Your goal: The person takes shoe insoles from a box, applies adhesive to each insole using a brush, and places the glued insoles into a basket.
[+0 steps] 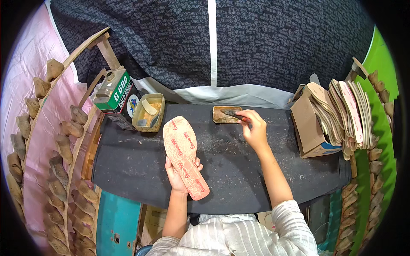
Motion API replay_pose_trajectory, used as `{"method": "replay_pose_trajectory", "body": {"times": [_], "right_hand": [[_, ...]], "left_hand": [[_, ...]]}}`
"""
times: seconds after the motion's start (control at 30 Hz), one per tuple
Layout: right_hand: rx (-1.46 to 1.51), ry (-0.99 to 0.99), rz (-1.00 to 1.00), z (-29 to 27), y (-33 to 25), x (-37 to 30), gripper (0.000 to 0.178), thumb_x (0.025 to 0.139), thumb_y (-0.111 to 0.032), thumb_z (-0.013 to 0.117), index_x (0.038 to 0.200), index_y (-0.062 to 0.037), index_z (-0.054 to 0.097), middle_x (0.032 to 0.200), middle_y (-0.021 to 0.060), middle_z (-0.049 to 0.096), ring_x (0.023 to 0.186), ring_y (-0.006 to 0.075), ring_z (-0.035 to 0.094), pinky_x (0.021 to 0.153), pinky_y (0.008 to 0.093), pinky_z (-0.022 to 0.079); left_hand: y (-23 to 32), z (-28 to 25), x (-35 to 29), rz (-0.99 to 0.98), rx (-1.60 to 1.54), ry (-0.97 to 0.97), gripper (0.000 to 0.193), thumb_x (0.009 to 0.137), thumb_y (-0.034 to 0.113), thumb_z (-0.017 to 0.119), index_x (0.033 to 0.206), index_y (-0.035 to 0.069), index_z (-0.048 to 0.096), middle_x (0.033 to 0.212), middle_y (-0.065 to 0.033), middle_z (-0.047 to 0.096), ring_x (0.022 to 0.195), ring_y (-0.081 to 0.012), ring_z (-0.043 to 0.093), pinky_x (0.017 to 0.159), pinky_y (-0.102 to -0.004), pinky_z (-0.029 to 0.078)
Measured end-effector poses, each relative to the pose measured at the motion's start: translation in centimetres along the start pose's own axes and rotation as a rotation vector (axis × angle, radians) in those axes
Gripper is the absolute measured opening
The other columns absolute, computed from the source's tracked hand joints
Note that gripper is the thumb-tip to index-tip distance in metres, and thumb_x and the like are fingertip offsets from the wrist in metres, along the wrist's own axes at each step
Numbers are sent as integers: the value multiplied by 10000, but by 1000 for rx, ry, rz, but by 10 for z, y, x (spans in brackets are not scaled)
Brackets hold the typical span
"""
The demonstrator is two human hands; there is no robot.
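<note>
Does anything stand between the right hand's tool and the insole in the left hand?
Only one low thing: the right hand holds a dark tool in or over the small rectangular tray, whose left wall lies toward the insole. Past that wall, nothing visible stands on the black table cover before the left hand's insole.

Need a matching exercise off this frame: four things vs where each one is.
1. Red-printed insole
2. Dark tool
3. Green-and-black can
4. Cardboard box

A. Right side of the table, packed with a stack of soles
B. In the left hand
C. Back left, beside a tub
D. In the right hand, at a small tray

Pairs: 1-B, 2-D, 3-C, 4-A
</note>
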State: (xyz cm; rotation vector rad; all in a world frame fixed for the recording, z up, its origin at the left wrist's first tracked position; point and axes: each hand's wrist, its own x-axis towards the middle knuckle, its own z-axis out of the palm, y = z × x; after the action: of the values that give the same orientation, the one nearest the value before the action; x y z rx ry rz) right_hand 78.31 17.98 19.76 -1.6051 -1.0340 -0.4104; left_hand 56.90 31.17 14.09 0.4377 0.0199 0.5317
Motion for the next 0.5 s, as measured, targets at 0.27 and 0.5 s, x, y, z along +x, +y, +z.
{"method": "replay_pose_trajectory", "body": {"times": [0.27, 0.5], "right_hand": [[-124, -137, -56, 26, 71, -9, 339, 716, 180, 556, 983, -21, 610, 950, 125, 622, 856, 254, 655, 692, 306, 528], [-100, -150, -15, 32, 83, -22, 334, 722, 127, 596, 1004, -51, 614, 981, 133, 601, 889, 326, 628, 734, 384, 518]], "left_hand": [[4, 1, -3, 16, -7, 19, 628, 911, 608, 311, 1285, 126, 459, 1106, -85, 546, 771, -252, 489, 647, -374, 413], [3, 1, -4, 22, -34, 8, 640, 908, 597, 318, 1268, 88, 462, 1090, -109, 565, 777, -250, 525, 674, -388, 440]]}}
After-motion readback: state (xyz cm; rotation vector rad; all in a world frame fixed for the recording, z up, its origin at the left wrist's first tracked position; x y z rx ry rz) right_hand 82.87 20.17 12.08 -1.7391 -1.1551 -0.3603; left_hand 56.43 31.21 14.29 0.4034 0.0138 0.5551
